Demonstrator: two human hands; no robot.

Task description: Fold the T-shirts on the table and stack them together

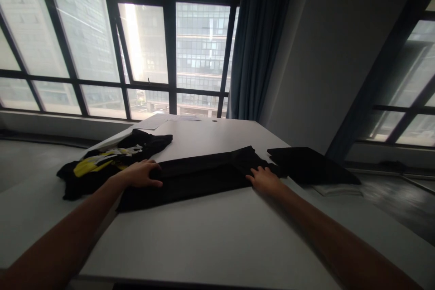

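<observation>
Black, yellow and white garment (pixel 98 165) crumpled at left, print unreadable. Left hand (pixel 144 173) on the left part of a long black cloth (pixel 204 173) across the white surface (pixel 204 240); right hand (pixel 267 181) at its right end (whether either grips, cannot tell). Far right: dark bundle (pixel 309 165), pale layer (pixel 337 190) beneath mostly hidden.

This looks like an office to me. A big white table (pixel 204 240) is under the fingers (pixel 261 171), papers (pixel 152 122) lie past them, and farther off, big windows (pixel 144 45) show a building (pixel 200 50) outside.
</observation>
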